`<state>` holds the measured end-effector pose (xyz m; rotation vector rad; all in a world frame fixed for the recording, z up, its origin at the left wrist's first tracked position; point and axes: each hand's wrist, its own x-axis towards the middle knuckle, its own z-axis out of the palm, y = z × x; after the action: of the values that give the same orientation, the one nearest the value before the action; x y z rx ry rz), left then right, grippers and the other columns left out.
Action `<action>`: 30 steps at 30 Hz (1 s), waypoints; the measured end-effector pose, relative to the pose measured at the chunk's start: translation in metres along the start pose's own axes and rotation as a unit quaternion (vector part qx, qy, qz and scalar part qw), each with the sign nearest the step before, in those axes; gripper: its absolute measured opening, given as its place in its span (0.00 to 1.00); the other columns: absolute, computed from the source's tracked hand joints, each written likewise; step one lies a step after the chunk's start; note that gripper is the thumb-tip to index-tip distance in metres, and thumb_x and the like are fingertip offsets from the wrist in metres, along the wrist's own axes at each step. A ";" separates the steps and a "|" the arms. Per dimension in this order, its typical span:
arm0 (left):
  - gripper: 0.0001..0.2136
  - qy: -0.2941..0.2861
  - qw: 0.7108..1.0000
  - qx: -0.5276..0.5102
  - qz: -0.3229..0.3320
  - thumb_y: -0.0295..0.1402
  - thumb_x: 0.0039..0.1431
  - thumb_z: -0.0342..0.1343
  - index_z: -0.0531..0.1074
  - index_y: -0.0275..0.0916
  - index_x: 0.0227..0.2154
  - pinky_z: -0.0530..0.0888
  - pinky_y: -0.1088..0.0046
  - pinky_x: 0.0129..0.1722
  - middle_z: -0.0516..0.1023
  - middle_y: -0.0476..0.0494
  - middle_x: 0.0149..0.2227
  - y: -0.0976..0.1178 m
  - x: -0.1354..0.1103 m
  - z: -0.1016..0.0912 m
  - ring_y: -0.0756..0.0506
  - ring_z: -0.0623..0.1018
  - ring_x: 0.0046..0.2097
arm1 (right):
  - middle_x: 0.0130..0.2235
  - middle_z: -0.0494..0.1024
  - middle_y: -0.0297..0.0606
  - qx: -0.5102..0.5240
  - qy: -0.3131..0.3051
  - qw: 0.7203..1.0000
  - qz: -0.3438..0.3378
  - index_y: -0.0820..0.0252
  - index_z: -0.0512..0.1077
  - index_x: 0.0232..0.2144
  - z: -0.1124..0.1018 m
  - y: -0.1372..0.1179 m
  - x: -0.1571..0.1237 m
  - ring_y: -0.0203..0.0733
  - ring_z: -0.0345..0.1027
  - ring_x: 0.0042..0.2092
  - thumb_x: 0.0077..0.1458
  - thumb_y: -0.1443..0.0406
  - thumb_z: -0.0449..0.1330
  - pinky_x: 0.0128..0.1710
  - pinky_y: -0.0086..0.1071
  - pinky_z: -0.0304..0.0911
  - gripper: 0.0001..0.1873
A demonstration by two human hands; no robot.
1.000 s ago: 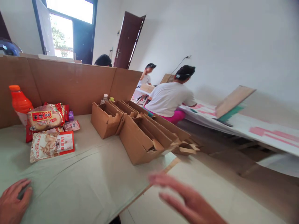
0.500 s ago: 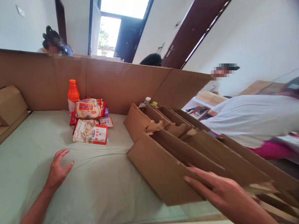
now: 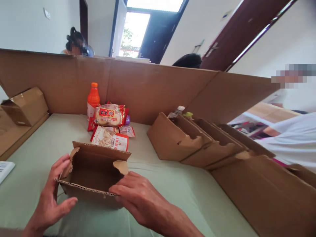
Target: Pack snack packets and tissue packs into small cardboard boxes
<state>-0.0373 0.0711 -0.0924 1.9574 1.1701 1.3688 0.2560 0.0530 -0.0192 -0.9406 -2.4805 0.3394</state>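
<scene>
An open cardboard box sits on the green-covered table right in front of me. My left hand grips its left end, thumb under the near rim and fingers on the side flap. My right hand holds the near right corner, fingers curled over the rim. The box's inside looks empty. Behind it lie snack packets and an orange drink bottle.
A row of folded cardboard boxes leans at the right, with small bottles behind it. A tall cardboard wall closes the back. Another box stands at the far left. People sit beyond the wall and to the right.
My right hand pulled one box off the row at the right and brought it in front of me. My left hand left the cloth and took the box's left end. The view swung left.
</scene>
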 end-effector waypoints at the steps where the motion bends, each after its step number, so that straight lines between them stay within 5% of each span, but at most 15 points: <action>1: 0.26 0.002 1.000 0.014 0.004 0.45 0.58 0.62 0.67 0.49 0.59 0.69 0.46 0.63 0.61 0.37 0.68 -0.001 0.000 0.000 0.30 0.62 0.68 | 0.33 0.81 0.39 0.033 0.020 0.999 -0.005 0.58 0.76 0.38 -0.004 0.003 -0.001 0.40 0.72 0.34 0.69 0.59 0.51 0.38 0.35 0.67 0.16; 4: 0.16 0.006 0.999 0.035 0.029 0.35 0.58 0.60 0.73 0.48 0.50 0.71 0.47 0.61 0.63 0.39 0.67 0.000 0.001 0.002 0.32 0.65 0.67 | 0.40 0.83 0.43 0.107 0.137 0.984 0.039 0.56 0.78 0.43 -0.027 0.024 -0.004 0.46 0.77 0.42 0.66 0.49 0.53 0.42 0.38 0.71 0.21; 7: 0.22 0.012 0.998 0.030 0.055 0.34 0.56 0.61 0.70 0.52 0.54 0.75 0.49 0.58 0.61 0.42 0.68 0.008 0.003 0.003 0.32 0.65 0.67 | 0.39 0.84 0.40 0.078 0.192 0.966 0.153 0.54 0.79 0.39 -0.043 0.066 0.013 0.45 0.78 0.41 0.66 0.54 0.54 0.41 0.36 0.73 0.16; 11: 0.18 -0.011 0.994 0.073 0.078 0.35 0.54 0.61 0.74 0.55 0.49 0.74 0.44 0.57 0.66 0.45 0.66 0.019 0.006 -0.005 0.30 0.64 0.67 | 0.48 0.82 0.42 -0.029 0.081 0.983 0.163 0.57 0.76 0.49 -0.023 0.131 0.082 0.46 0.76 0.48 0.61 0.64 0.56 0.47 0.39 0.71 0.16; 15: 0.11 -0.048 0.987 0.113 0.102 0.33 0.52 0.60 0.77 0.53 0.39 0.71 0.39 0.58 0.74 0.46 0.60 0.023 0.006 -0.012 0.30 0.67 0.65 | 0.63 0.68 0.49 -0.205 -0.068 0.974 0.075 0.59 0.66 0.62 0.024 0.163 0.165 0.51 0.63 0.61 0.53 0.76 0.57 0.57 0.46 0.61 0.34; 19: 0.13 -0.043 0.982 0.133 0.124 0.28 0.50 0.57 0.75 0.51 0.39 0.72 0.41 0.58 0.74 0.46 0.60 0.021 0.002 -0.015 0.30 0.68 0.65 | 0.54 0.77 0.49 -0.222 -0.113 0.968 0.031 0.62 0.79 0.42 0.049 0.164 0.202 0.51 0.65 0.58 0.53 0.78 0.58 0.55 0.42 0.58 0.17; 21: 0.15 -0.046 0.981 0.136 0.128 0.28 0.50 0.56 0.75 0.51 0.40 0.73 0.42 0.57 0.74 0.45 0.60 0.021 0.001 -0.016 0.31 0.68 0.65 | 0.42 0.82 0.46 -0.231 -0.124 0.965 0.029 0.63 0.79 0.31 0.044 0.161 0.195 0.47 0.71 0.49 0.54 0.77 0.58 0.51 0.38 0.59 0.10; 25: 0.17 -0.048 0.986 0.118 0.109 0.28 0.51 0.56 0.74 0.53 0.43 0.73 0.41 0.57 0.75 0.45 0.59 0.025 0.004 -0.014 0.31 0.70 0.63 | 0.36 0.82 0.40 -0.269 -0.083 0.957 0.072 0.63 0.79 0.33 -0.004 0.153 0.141 0.42 0.72 0.43 0.61 0.74 0.50 0.47 0.37 0.56 0.17; 30: 0.21 0.016 0.994 0.068 0.088 0.40 0.53 0.58 0.72 0.54 0.52 0.72 0.41 0.59 0.72 0.45 0.61 0.024 0.001 -0.011 0.29 0.68 0.64 | 0.39 0.83 0.43 -0.291 0.102 0.933 0.185 0.58 0.78 0.34 -0.088 0.153 0.046 0.48 0.74 0.43 0.59 0.67 0.54 0.45 0.40 0.60 0.11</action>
<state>-0.0385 0.0585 -0.0695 2.1873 1.1568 1.4447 0.3552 0.2018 0.0137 -1.5951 -2.2273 -0.3932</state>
